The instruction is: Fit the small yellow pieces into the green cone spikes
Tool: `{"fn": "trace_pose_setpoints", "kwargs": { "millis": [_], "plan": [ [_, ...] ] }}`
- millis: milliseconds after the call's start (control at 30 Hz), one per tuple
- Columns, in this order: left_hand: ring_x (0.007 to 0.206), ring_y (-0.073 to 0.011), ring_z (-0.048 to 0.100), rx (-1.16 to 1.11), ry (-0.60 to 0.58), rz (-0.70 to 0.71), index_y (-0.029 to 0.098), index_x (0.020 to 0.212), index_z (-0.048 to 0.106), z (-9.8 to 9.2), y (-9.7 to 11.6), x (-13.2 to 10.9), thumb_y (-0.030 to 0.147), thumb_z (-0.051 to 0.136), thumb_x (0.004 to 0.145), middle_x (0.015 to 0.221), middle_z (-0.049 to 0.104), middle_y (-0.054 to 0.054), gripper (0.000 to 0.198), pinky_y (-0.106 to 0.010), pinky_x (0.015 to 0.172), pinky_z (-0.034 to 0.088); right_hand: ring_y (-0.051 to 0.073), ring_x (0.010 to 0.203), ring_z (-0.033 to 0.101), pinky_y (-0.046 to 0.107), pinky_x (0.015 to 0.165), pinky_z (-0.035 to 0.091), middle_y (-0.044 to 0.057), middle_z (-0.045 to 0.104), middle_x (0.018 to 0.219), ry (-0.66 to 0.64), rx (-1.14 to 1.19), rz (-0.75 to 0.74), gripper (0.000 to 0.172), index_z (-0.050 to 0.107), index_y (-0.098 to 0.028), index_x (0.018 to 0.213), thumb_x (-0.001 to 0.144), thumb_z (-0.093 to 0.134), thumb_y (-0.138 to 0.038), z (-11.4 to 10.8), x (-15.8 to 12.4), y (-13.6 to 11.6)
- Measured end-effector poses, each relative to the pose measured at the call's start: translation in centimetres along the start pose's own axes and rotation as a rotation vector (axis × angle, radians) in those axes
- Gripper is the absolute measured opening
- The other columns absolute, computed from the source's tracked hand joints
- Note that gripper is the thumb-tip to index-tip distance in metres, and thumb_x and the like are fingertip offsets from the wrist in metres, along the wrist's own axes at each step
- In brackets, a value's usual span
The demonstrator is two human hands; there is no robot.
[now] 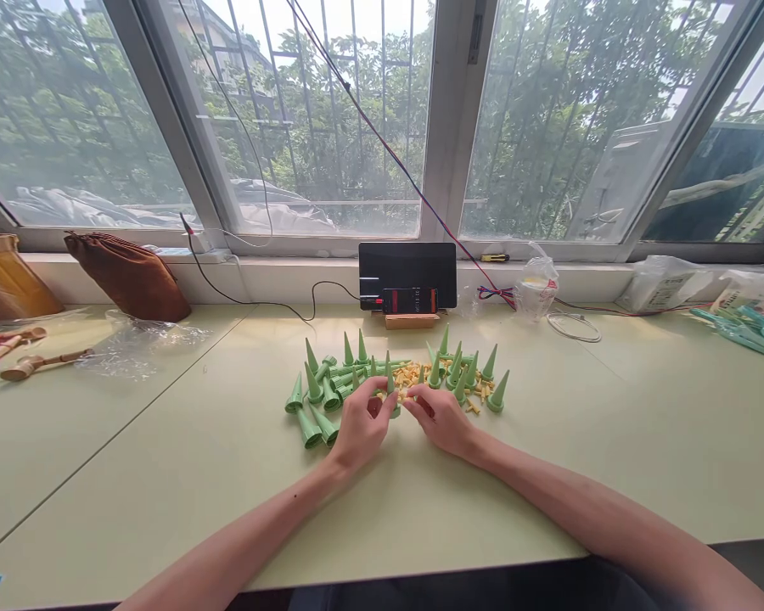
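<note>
Left hand (pixel 362 420): grip clamped on upright green cone (pixel 390 373), at near edge of yellow peg pile (pixel 410 372). Right hand (pixel 444 416), near pile too: fingertips almost meeting. Step appears to be close two-handed work at cone; next move calls for steady hold, fine pinch. Cone's lower part finger-covered; right grip's contents, if any, cannot tell.

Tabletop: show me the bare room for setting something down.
Tabletop: one free patch lies between the green cones and the green bundle at far right; another, between the left forearm and the clear plastic. It is crowded around the left hand and right hand, with yellow pieces among the cones.
</note>
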State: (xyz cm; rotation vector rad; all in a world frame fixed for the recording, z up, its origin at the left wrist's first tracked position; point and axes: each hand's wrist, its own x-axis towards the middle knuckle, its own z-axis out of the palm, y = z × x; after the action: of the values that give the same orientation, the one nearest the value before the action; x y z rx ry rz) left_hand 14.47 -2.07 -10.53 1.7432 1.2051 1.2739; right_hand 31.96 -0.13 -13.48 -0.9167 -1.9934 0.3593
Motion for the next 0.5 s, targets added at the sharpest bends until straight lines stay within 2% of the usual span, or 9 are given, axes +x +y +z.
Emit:
{"fn": "trace_pose_setpoints", "kwargs": {
  "millis": [267, 500],
  "plan": [
    [0.043, -0.0054, 0.039, 0.003, 0.001, 0.029, 0.018, 0.095, 0.059, -0.02, 0.19, -0.07, 0.037, 0.058, 0.087, 0.073, 0.056, 0.001, 0.021, -0.02, 0.039, 0.032, 0.01, 0.048, 0.035, 0.022, 0.051, 0.032, -0.005, 0.043, 0.054, -0.005, -0.052, 0.002, 0.035, 0.058, -0.019, 0.077, 0.099, 0.041, -0.04, -0.03, 0.02, -0.02],
    [0.043, -0.0057, 0.04, 0.02, -0.01, 0.022, 0.018, 0.094, 0.058, 0.01, 0.14, -0.1, 0.037, 0.057, 0.087, 0.07, 0.056, 0.001, 0.021, -0.02, 0.04, 0.032, 0.01, 0.048, 0.032, 0.022, 0.05, 0.028, -0.004, 0.041, 0.053, -0.017, -0.071, 0.006, 0.043, 0.048, -0.02, 0.064, 0.1, 0.037, -0.041, -0.12, 0.03, -0.02]
  ]
}}
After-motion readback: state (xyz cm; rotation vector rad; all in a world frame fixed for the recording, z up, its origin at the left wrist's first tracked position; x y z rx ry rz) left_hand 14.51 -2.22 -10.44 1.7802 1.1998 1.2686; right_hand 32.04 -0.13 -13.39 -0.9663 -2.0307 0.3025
